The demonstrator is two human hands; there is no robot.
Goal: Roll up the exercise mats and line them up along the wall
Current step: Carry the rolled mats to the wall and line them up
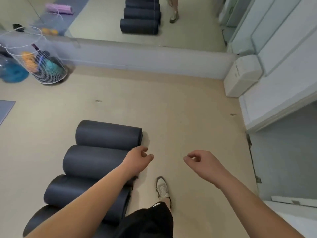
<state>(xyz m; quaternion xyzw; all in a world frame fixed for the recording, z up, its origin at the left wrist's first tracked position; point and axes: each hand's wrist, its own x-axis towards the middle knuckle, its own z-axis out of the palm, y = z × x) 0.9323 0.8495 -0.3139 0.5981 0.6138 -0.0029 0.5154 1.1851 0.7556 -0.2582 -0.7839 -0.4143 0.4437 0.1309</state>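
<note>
Exercise studio: wall mirror (137,19), rolled mats (96,160), wire basket (34,55) of gear.

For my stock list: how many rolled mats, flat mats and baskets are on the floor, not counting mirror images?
Rolled mats: 4 (the nearest is partly hidden by an arm)
Flat mat: 1
Basket: 1
Total: 6
</note>
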